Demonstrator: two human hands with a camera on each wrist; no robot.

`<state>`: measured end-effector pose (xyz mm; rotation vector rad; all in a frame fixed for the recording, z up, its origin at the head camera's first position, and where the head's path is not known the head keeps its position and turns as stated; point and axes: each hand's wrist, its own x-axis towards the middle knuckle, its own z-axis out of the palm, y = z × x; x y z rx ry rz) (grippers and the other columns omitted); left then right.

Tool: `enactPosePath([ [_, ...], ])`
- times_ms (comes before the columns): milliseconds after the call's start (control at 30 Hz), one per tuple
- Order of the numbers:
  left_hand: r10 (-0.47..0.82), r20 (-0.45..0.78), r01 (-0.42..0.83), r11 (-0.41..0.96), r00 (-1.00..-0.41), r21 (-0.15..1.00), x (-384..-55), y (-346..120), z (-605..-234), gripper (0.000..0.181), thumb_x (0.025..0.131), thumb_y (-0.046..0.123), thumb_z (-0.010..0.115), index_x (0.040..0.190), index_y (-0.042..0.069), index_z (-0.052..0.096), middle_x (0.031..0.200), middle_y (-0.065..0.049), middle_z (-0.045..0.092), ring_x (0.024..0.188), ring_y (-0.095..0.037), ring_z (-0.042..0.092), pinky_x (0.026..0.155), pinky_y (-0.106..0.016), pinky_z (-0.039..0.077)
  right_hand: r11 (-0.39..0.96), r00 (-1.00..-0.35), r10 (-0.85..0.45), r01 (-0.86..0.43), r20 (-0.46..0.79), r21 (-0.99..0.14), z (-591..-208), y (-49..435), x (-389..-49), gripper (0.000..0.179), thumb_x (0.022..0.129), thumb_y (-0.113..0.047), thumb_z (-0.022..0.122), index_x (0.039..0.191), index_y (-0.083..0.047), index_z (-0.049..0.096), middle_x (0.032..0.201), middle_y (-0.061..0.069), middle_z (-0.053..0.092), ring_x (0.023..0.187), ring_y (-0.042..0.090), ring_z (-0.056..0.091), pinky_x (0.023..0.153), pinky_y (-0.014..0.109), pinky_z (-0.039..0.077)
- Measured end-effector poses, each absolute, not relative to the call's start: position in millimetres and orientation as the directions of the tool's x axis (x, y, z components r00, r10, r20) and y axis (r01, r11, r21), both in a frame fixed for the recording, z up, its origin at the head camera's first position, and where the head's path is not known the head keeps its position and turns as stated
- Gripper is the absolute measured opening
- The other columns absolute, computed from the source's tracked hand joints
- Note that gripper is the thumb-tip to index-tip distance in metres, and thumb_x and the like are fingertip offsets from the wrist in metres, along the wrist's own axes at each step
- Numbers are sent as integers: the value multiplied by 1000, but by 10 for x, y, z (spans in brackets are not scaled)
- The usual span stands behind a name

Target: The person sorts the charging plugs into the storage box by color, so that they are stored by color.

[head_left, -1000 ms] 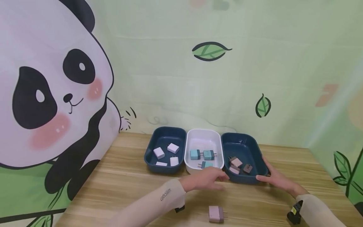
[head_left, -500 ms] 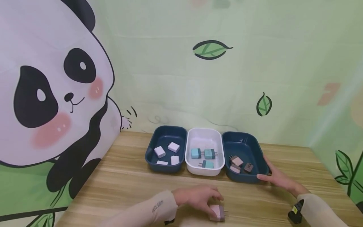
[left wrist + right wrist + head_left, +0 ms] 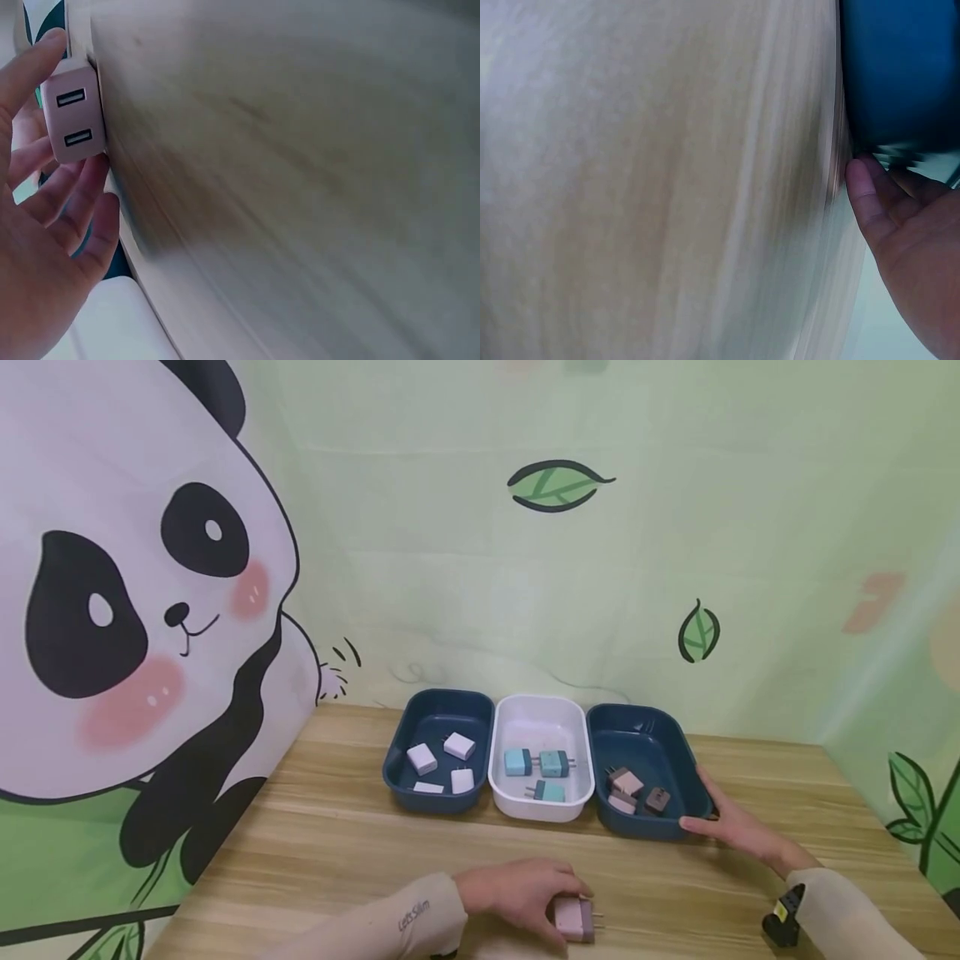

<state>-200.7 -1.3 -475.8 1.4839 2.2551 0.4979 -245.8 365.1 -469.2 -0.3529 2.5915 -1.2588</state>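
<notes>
A pink USB charger plug with a mauve-grey prong end lies on the wood table near its front. My left hand holds it, thumb on the near side and fingers on the far side. The left wrist view shows two USB ports on the charger's face. At the right end of a row, a dark blue bin contains several pink and brown-grey chargers. My right hand rests against that bin's right front corner, thumb on the front, straight fingers along the side.
Left of that bin stand a white bin with teal chargers and another dark blue bin with several white chargers. All three stand side by side near the back edge, before a printed green backdrop.
My left hand has come down from in front of the white bin towards the table's front and closed around the pink charger. My right hand has stayed at the bin's corner.
</notes>
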Motion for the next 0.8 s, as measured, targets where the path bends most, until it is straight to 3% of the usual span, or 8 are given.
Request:
enactPosePath([
  [233, 920, -84, 826, 382, -383, 415, -2003, 7, -4759, 45, 82, 34, 74, 122, 18, 61, 107, 11, 56, 87, 3, 48, 72, -8, 39, 603, -943, -316, -111, -109, -790, -4670, 3627, -2466, 96, 92, -27, 61, 151, -19, -15, 153, 29, -7, 132, 58, 6, 92, 77, 16],
  [400, 910, -106, 785, 400, -400, 473, -2017, -19, -4735, 39, 85, 32, 71, 121, 18, 62, 109, 12, 57, 88, 4, 48, 74, -10, 41, 592, -942, -324, -125, -93, -796, -4695, 3639, -2466, 96, 91, -25, 62, 151, -18, -13, 153, 28, -6, 133, 57, 5, 93, 77, 12],
  [567, 902, -97, 762, 410, -422, 501, -2038, -31, -4711, 39, 84, 28, 72, 120, 19, 62, 104, 13, 56, 85, 3, 49, 72, -11, 41, 599, -945, -314, -121, -93, -791, -4707, 3645, -2459, 97, 91, -26, 62, 151, -16, -14, 153, 28, -6, 133, 57, 4, 93, 77, 11],
  [800, 893, -50, 792, 420, -447, 443, -2078, -19, -4617, 42, 83, 29, 72, 122, 18, 61, 105, 12, 55, 84, 2, 48, 72, -10, 40, 603, -945, -311, -114, -101, -790, -4680, 3629, -2443, 97, 91, -27, 62, 150, -12, -14, 152, 30, -8, 133, 57, 2, 93, 77, 9],
])
